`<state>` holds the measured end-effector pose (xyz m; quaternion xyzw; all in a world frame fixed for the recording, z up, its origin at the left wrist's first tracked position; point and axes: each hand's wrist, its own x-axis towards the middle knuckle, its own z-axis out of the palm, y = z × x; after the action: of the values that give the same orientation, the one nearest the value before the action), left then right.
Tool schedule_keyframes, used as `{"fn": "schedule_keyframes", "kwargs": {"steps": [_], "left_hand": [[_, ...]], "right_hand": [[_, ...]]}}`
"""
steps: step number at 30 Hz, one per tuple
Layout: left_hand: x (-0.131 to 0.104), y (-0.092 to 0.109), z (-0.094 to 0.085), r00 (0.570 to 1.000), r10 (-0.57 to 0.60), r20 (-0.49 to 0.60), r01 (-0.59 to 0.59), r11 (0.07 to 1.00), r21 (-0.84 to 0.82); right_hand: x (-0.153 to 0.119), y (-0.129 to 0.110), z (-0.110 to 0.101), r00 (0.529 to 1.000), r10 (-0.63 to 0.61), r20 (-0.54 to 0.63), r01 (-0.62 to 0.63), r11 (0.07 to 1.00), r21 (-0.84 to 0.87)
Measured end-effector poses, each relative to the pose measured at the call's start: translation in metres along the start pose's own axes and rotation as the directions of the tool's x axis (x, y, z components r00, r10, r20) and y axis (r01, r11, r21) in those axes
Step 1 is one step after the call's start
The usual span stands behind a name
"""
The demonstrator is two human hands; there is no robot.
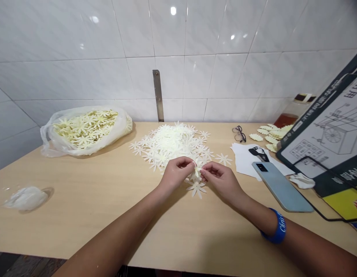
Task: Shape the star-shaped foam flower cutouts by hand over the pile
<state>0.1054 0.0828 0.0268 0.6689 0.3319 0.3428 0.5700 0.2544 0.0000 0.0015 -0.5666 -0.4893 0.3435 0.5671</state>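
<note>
My left hand (178,172) and my right hand (220,177) meet over the front edge of a heap of cream flower cutouts (172,144). Between their fingertips is one small flower cutout (197,169), pinched from both sides. Thumbs and forefingers are closed on its petals, which partly hides its shape. Just below the hands, another flower cutout (196,187) lies flat on the table. A blue wristband (279,227) circles my right wrist.
At back left lies a plastic bag (123,127) of yellowish flower cutouts. A clear bag with white stuff (27,198) sits front left. To the right are glasses (239,134), white paper (242,159), a phone (282,186), leaf-like pieces (272,136), a jar (294,111) and a large box (325,130).
</note>
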Motion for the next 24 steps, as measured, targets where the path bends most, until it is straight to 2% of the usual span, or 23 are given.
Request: {"fn": "schedule_keyframes", "kwargs": {"steps": [4, 7, 14, 24], "left_hand": [[-0.0008, 0.0008, 0.0012, 1.000, 0.019, -0.013, -0.019, 1.000, 0.001], [-0.0013, 0.0001, 0.0013, 0.999, 0.019, -0.029, -0.019, 1.000, -0.001], [-0.0017, -0.0004, -0.0006, 1.000, -0.017, -0.018, 0.017, 1.000, -0.004], [-0.0031, 0.0026, 0.0008, 0.998, -0.049, -0.037, 0.048, 0.999, -0.019]], "right_hand": [[-0.0033, 0.0006, -0.0001, 0.998, -0.060, -0.034, 0.056, 0.992, -0.112], [-0.0028, 0.0006, -0.0003, 0.995, -0.067, -0.075, 0.057, 0.991, -0.123], [0.0009, 0.0036, 0.0018, 0.998, 0.016, -0.055, -0.013, 0.999, 0.049], [0.0027, 0.0017, 0.0006, 0.998, 0.070, -0.009, -0.068, 0.984, 0.163]]}}
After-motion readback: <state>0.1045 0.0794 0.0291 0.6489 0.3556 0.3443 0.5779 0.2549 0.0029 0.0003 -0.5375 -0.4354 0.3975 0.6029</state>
